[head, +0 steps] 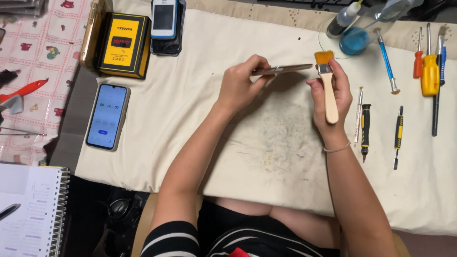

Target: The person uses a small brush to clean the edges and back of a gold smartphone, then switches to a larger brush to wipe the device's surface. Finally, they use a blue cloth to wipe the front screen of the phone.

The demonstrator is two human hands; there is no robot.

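My left hand (242, 84) grips one end of a thin flat grey device (285, 69), held edge-on above a cream cloth (190, 114). My right hand (333, 97) holds a small brush (328, 90) with a pale wooden handle and orange bristles. The bristles point up, right beside the far end of the flat device. Both hands hover over a stained patch in the middle of the cloth.
Screwdrivers (365, 128) and other small tools lie in a row at the right. A glass vessel with blue liquid (354, 38) stands at the back right. A phone with its screen lit (107, 116), a yellow-and-black box (123, 44) and stacked phones (165, 21) sit left. A spiral notebook (31, 209) is at the lower left.
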